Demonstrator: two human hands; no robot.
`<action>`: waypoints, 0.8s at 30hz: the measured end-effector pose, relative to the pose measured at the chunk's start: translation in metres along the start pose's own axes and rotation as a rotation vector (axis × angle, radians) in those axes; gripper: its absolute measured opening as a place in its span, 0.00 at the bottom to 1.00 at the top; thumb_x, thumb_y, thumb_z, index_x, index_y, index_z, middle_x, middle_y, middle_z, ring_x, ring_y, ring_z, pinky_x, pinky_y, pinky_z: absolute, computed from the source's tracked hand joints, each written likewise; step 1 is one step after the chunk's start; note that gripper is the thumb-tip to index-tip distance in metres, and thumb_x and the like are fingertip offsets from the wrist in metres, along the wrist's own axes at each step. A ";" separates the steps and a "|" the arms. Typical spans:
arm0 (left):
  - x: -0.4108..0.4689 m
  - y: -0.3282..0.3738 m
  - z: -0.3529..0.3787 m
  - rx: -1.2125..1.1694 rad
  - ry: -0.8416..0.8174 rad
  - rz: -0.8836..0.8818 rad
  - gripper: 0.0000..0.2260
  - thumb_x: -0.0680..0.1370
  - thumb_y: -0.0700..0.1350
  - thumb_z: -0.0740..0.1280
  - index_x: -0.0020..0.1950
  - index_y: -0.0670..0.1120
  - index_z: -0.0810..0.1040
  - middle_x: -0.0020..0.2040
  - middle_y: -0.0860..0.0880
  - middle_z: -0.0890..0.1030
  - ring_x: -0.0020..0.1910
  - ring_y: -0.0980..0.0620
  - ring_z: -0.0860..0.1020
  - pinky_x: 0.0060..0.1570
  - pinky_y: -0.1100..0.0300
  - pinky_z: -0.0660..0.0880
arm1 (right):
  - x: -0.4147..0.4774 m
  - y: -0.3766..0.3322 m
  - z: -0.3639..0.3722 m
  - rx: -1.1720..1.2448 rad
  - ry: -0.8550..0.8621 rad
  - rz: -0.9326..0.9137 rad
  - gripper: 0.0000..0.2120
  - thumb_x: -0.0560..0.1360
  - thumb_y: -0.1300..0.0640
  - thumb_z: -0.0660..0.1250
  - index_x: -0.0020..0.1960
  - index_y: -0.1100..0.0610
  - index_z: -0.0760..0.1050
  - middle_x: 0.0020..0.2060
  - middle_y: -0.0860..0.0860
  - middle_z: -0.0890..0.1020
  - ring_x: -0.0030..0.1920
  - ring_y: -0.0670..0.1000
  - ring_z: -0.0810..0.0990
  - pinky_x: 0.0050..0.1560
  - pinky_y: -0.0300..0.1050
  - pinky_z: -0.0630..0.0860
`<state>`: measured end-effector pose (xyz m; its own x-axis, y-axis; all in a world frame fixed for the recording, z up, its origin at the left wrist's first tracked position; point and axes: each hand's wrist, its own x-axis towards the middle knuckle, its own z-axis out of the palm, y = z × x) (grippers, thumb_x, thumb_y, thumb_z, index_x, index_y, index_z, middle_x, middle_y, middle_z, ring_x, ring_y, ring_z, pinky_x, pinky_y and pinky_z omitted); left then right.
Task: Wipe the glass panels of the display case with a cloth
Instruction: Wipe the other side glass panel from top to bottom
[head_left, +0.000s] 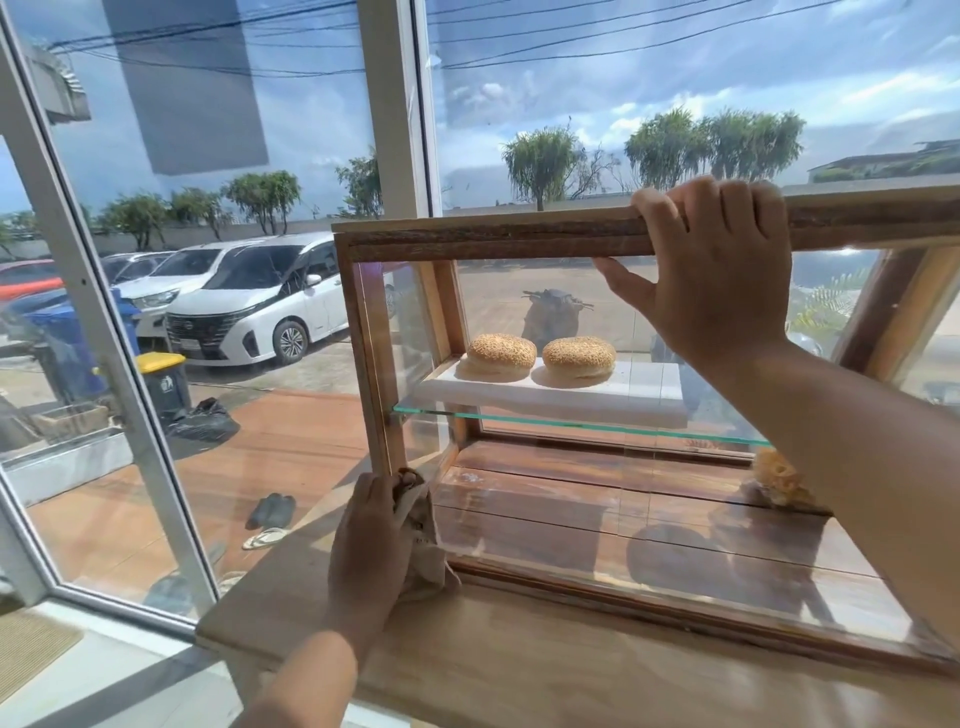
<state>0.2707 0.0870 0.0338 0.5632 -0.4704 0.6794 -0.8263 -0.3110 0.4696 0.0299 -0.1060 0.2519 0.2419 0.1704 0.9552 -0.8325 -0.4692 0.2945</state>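
Observation:
A wooden display case with glass panels stands on a wooden counter by the window. My left hand grips a crumpled beige cloth and presses it against the lower left corner of the front glass panel. My right hand clasps the case's top wooden rail, fingers over the top and thumb on the front glass. Inside, two sesame buns sit on a white board above a glass shelf.
A small pale pastry lies on the case's wooden floor at the right, partly behind my right forearm. Large white-framed windows stand right behind and left of the case. Outside are parked cars, bins and sandals on a terrace.

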 end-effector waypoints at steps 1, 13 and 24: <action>0.020 0.017 -0.015 -0.037 0.077 0.048 0.09 0.74 0.32 0.69 0.52 0.39 0.77 0.49 0.43 0.75 0.46 0.43 0.77 0.42 0.53 0.74 | 0.000 0.000 0.000 0.001 0.000 0.003 0.25 0.83 0.37 0.55 0.61 0.58 0.72 0.49 0.60 0.76 0.48 0.61 0.75 0.56 0.56 0.66; 0.065 0.067 -0.032 -0.167 0.293 0.090 0.11 0.76 0.31 0.63 0.56 0.41 0.76 0.54 0.43 0.76 0.50 0.47 0.74 0.49 0.60 0.72 | 0.000 0.000 0.003 -0.027 0.007 0.007 0.25 0.82 0.36 0.55 0.60 0.57 0.72 0.48 0.59 0.77 0.48 0.60 0.75 0.56 0.56 0.64; -0.011 0.017 0.007 -0.038 -0.083 -0.055 0.11 0.76 0.34 0.66 0.55 0.46 0.79 0.49 0.48 0.79 0.48 0.46 0.79 0.46 0.53 0.77 | -0.001 0.000 0.003 -0.010 0.022 0.005 0.25 0.82 0.36 0.55 0.60 0.58 0.72 0.49 0.59 0.77 0.48 0.60 0.75 0.56 0.56 0.66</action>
<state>0.2504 0.0812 0.0304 0.6036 -0.5207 0.6037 -0.7923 -0.3074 0.5271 0.0313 -0.1085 0.2512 0.2265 0.1874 0.9558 -0.8385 -0.4618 0.2893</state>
